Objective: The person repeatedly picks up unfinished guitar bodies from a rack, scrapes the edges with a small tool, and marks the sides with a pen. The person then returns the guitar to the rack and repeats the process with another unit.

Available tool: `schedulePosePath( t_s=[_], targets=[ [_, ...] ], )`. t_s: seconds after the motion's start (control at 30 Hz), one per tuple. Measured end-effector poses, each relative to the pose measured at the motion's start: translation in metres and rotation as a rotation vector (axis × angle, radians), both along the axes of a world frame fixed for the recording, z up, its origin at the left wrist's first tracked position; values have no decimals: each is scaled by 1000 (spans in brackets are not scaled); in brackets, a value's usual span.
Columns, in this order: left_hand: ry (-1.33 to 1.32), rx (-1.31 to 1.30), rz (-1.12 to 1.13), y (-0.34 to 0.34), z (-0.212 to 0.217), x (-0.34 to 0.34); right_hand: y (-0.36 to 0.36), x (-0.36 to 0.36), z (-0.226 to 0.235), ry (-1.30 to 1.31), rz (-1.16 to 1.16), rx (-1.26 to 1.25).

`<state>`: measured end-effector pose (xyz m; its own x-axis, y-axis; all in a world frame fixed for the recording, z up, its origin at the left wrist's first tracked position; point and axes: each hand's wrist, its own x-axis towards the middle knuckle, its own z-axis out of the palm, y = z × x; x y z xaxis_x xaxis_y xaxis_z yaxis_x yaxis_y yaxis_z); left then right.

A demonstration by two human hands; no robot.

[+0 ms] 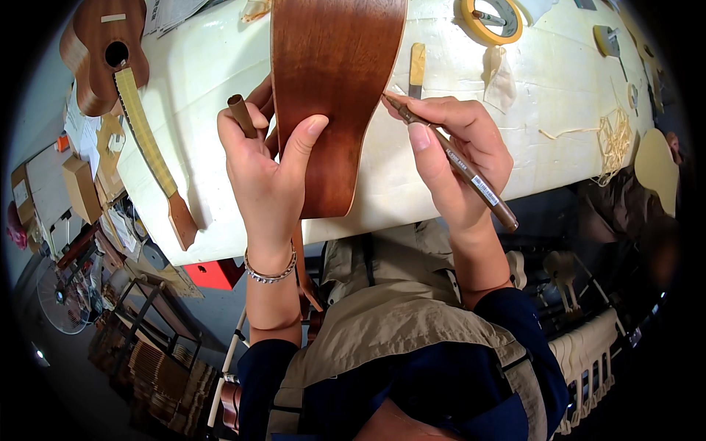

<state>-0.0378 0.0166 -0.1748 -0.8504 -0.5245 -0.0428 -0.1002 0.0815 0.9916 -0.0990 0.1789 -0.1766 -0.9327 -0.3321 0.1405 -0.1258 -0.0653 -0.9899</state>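
A brown wooden ukulele body [334,73] is held on its side above the white-covered table, its curved side panel facing me. My left hand [268,173] grips it from the left, thumb on the panel and fingers behind its edge. A brown marker cap [241,116] sticks out between the fingers of that same hand. My right hand [467,151] is closed round an uncapped brown marker [474,180] like a pen. The marker's tip touches, or nearly touches, the body's right edge at the waist.
A ukulele [110,55] with a taped neck lies on the table's [206,198] left side. Beyond my right hand are a small flat stick [417,70], a yellow tape roll [471,26], a brush [607,40] and tangled pale strands [612,143]. A red box [213,273] sits below the table's left edge.
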Motion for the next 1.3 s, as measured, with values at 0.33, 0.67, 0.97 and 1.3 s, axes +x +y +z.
schedulePosePath(
  t_s=[0.33,0.67,0.97,1.3],
  targets=[
    [14,-10,3,-1,-1,0,0,7,-8,5,18,5],
    [21,-17,1,-1,-1,1,0,3,-3,26,25,43],
    [11,-9,8,-1,1,0,1,9,-10,56,60,62],
    [15,-32,1,-2,-1,0,-1,7,-8,48,27,24]
  ],
)
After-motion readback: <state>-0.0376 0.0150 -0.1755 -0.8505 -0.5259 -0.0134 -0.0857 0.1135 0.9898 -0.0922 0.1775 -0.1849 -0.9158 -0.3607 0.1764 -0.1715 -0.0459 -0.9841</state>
